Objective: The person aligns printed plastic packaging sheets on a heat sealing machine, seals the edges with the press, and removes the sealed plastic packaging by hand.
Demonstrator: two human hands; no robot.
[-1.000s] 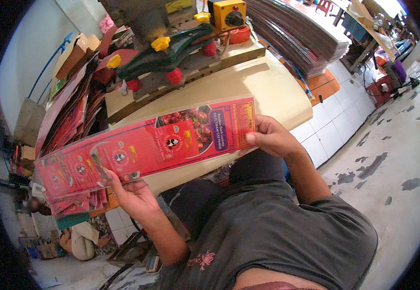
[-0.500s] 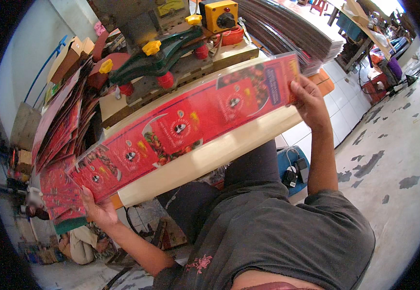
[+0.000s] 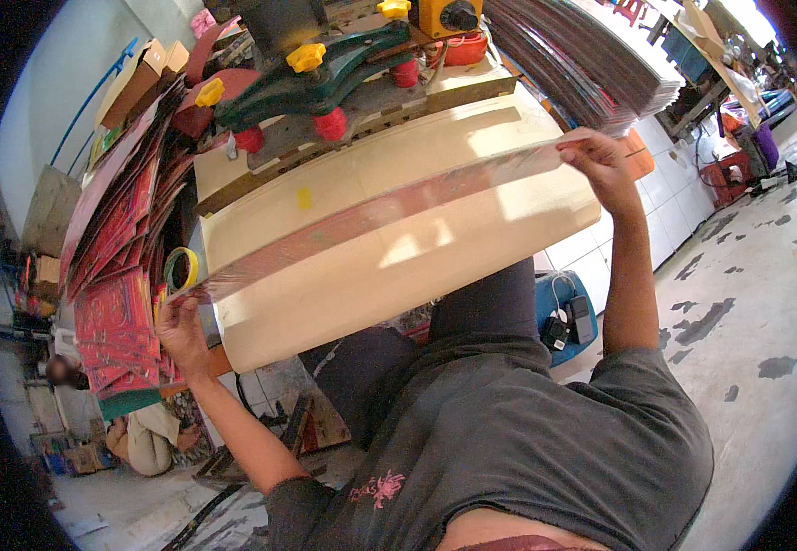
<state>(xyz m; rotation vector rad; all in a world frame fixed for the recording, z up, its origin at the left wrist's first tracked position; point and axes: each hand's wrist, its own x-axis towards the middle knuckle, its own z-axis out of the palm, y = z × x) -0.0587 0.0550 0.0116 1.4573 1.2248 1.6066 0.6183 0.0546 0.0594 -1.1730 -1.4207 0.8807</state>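
I hold a long red printed plastic-covered sheet (image 3: 362, 215) stretched between both hands, tilted so that it shows nearly edge-on with a glossy sheen. My left hand (image 3: 185, 335) pinches its left end, close to a yellow-rimmed tape roll (image 3: 181, 268). My right hand (image 3: 602, 174) grips the far right end between thumb and fingers. Beneath the sheet lies a wide cream board (image 3: 371, 294) with a bent-down front edge. Just behind the board stands a machine with a dark green bracket (image 3: 325, 78), yellow knobs (image 3: 306, 58) and red feet (image 3: 331, 124).
Red printed sheets (image 3: 118, 321) are piled at the left. A tall stack of flat sheets (image 3: 591, 69) stands at the back right. A blue stool (image 3: 571, 340) with chargers is by my right thigh. Another person (image 3: 152, 439) sits low at the left.
The sheet has turned from showing its printed face to nearly edge-on, baring more of the cream board. My left hand has risen; my right hand has shifted slightly right.
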